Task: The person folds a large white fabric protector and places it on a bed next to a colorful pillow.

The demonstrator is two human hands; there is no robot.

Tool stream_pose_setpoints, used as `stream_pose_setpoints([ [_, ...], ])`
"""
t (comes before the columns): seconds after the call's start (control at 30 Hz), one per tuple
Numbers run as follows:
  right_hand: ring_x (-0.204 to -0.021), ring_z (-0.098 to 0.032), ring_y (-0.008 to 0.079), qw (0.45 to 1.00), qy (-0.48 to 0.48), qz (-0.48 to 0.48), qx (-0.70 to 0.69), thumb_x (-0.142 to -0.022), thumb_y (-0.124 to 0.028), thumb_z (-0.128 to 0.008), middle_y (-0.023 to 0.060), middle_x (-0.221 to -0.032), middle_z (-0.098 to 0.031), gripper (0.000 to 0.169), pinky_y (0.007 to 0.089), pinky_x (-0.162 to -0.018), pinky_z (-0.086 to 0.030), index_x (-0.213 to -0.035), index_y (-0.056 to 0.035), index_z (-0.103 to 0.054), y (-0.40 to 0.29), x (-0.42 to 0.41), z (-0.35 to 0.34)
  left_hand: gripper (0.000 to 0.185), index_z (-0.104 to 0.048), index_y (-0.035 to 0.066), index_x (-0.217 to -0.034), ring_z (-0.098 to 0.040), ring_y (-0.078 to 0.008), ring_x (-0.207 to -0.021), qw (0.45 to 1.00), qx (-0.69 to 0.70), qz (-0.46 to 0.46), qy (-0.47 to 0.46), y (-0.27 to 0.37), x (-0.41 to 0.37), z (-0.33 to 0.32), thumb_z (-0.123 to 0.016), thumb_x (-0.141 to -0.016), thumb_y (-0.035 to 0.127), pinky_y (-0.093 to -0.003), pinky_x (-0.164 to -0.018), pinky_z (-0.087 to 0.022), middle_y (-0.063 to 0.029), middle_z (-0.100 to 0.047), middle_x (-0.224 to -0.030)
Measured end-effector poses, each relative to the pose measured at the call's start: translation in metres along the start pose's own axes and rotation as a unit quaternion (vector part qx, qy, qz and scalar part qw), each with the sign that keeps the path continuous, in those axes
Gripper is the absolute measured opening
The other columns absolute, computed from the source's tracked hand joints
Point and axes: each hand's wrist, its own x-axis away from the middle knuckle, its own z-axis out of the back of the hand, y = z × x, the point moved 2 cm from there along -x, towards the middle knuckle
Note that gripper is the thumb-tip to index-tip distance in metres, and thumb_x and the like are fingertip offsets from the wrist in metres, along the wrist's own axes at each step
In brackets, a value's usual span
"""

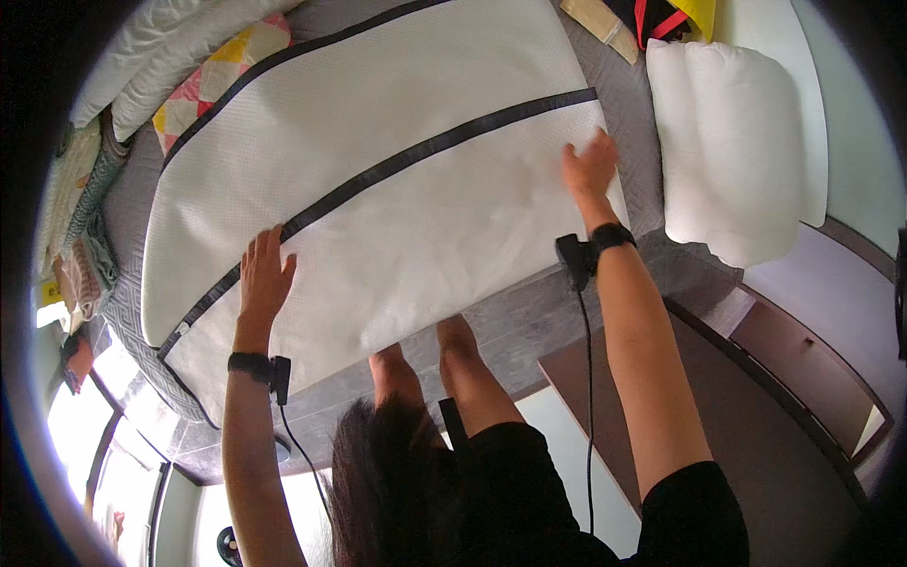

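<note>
A large white dimpled fabric sheet or pad (397, 234) with black edging strips (439, 147) lies over a grey quilted bed cover (627, 127). My left hand (266, 273) rests on its left part, palm down, fingertips at the middle black strip and thumb apart. At the right edge of the white fabric is my right hand (592, 163), slightly blurred, thumb spread from the fingers. I cannot tell whether it touches the fabric. The near part of the white fabric hangs down in front of my legs.
A folded white pillow or quilt (730, 149) lies at the right. A patchwork cloth (227, 64) and white bedding (163, 49) are at the far left, with folded textiles (92, 262) nearer. Black cables (589, 397) hang from both wrist devices. A brown board (737, 439) stands at lower right.
</note>
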Motion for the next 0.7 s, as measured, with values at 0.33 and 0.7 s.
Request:
stream_pose_setpoints([
  [0.33, -0.107, -0.056, 0.0414, 0.941, -0.293, -0.126, -0.111, -0.091, -0.029, -0.049, 0.0275, -0.121, -0.054, 0.049, 0.0470, -0.091, -0.043, -0.127, 0.0049, -0.045, 0.134, 0.043, 0.019, 0.038, -0.051, 0.008, -0.124, -0.053, -0.0323, -0.107, 0.998, 0.008, 0.069, -0.012, -0.033, -0.009, -0.017, -0.057, -0.086, 0.011, -0.0458, -0.097, -0.040, -0.0134, -0.055, -0.116],
  [0.7, -0.102, -0.058, 0.0423, 0.943, -0.304, -0.059, -0.123, -0.094, -0.034, -0.047, 0.0245, -0.112, -0.061, 0.045, 0.0478, -0.085, -0.046, -0.126, -0.0032, -0.047, 0.172, 0.077, 0.013, 0.019, -0.051, 0.001, -0.092, -0.058, -0.0380, -0.090, 0.993, 0.012, 0.059, -0.105, -0.040, -0.003, -0.029, -0.043, -0.092, 0.018, -0.0481, -0.080, -0.048, -0.0199, -0.059, -0.093],
])
